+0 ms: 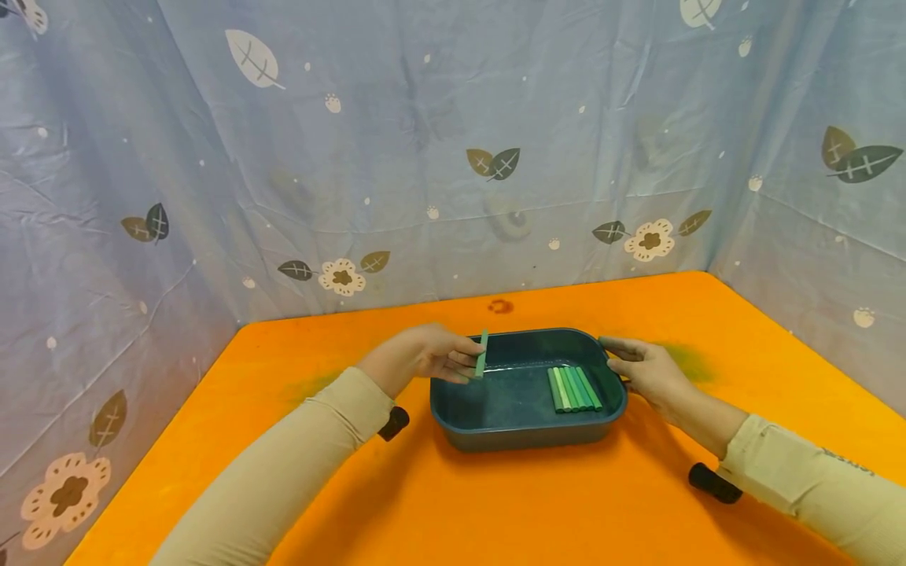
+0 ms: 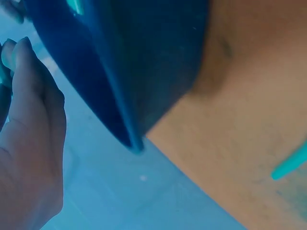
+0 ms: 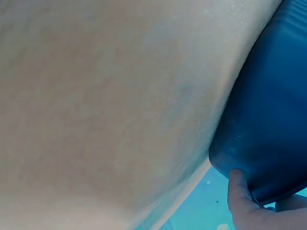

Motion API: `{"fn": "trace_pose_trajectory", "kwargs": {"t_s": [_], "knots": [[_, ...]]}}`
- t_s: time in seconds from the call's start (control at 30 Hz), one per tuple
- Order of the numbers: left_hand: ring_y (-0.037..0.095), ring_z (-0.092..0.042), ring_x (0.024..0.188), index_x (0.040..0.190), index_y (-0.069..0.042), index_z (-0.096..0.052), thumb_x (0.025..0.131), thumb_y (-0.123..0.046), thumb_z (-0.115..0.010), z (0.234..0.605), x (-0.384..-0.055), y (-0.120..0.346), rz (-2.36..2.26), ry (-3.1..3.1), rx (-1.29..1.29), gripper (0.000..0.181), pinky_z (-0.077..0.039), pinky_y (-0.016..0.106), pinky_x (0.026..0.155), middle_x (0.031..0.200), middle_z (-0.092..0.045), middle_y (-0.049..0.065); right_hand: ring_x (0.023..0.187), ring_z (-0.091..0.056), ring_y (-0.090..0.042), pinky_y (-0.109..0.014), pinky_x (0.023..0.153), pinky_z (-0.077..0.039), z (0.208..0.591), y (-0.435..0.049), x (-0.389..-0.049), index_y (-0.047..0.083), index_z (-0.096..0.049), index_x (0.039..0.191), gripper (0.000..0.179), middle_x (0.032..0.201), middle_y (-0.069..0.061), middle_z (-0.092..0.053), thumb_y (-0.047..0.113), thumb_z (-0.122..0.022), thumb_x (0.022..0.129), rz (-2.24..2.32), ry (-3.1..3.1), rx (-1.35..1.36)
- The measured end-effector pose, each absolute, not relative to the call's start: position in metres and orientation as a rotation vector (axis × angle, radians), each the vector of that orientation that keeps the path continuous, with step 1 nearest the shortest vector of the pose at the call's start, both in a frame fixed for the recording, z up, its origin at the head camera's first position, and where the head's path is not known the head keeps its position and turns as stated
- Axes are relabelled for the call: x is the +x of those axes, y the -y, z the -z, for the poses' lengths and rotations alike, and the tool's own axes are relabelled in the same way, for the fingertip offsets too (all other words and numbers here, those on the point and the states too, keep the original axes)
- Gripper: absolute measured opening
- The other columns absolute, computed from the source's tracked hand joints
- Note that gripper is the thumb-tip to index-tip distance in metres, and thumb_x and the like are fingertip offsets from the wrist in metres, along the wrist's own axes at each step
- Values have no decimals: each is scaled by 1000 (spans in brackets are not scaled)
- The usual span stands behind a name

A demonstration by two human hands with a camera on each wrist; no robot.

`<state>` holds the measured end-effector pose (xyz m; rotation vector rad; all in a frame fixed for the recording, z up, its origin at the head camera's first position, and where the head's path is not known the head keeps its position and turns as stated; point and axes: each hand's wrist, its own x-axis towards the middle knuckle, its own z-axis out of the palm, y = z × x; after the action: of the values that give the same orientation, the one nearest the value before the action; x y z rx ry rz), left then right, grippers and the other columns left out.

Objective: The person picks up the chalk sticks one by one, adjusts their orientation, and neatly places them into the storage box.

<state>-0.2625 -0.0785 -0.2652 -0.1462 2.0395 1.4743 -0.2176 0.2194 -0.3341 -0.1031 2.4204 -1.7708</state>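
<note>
My left hand [image 1: 442, 354] pinches a pale green chalk stick [image 1: 482, 354] between thumb and fingertips, over the left end of a dark blue rectangular tray [image 1: 524, 438]. Inside the tray, at its right end, several green chalk sticks [image 1: 572, 389] lie side by side in a row. With its fingers at the rim, my right hand [image 1: 654, 377] holds the tray's right end; in the right wrist view, one finger [image 3: 237, 191] presses the outer wall. The left wrist view shows another green stick [image 2: 290, 165] lying on the table, away from the tray.
The tray stands on an orange tabletop [image 1: 481, 511]. Green smudges [image 1: 690, 362] mark its surface, and a dark reddish stain [image 1: 501, 306] lies behind the tray. A patterned blue-grey curtain [image 1: 425, 157] hangs along the back and both sides. Black wrist devices [image 1: 715, 483] hang below the sleeves.
</note>
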Motion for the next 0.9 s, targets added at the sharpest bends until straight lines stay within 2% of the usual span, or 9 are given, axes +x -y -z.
{"fn": "trace_pose_trajectory", "kwargs": {"t_s": [0.1, 0.3, 0.37, 0.67, 0.9], "knots": [[32, -62, 109, 125, 5, -58, 99, -14, -59, 263, -265, 64, -1452, -2027, -146, 33, -51, 38, 96, 105, -66, 16, 134, -32, -48, -46, 98, -48, 334, -220, -218, -4, -19, 152, 52, 155, -29, -18, 6, -40, 105, 1775, -2419, -107], [34, -56, 121, 131, 5, -54, 99, -12, -58, 263, -270, 42, -1416, -2006, -111, 36, -48, 39, 101, 130, -57, 22, 136, -30, -47, -42, 97, -49, 333, -219, -218, -3, -16, 153, 54, 157, -25, -15, 3, -40, 105, 1800, -2411, -129], [35, -54, 122, 132, 5, -53, 99, -12, -57, 264, -271, 36, -1413, -2007, -101, 37, -47, 40, 101, 133, -55, 23, 137, -28, -47, -43, 98, -49, 333, -219, -219, -3, -16, 153, 54, 157, -25, -15, 3, -39, 105, 1803, -2407, -127], [37, -55, 121, 127, 8, -58, 99, -8, -57, 274, -277, 15, -1406, -2037, -101, 32, -47, 42, 101, 131, -56, 25, 139, -21, -49, -53, 104, -41, 332, -218, -218, -2, -11, 154, 56, 158, -25, -11, 2, -38, 105, 1811, -2376, -126], [37, -54, 122, 130, 6, -56, 99, -8, -56, 281, -280, 3, -1394, -2043, -99, 34, -47, 43, 101, 132, -55, 25, 139, -20, -49, -54, 103, -42, 333, -218, -217, -2, -10, 154, 56, 157, -25, -12, 3, -38, 105, 1805, -2378, -141]]}}
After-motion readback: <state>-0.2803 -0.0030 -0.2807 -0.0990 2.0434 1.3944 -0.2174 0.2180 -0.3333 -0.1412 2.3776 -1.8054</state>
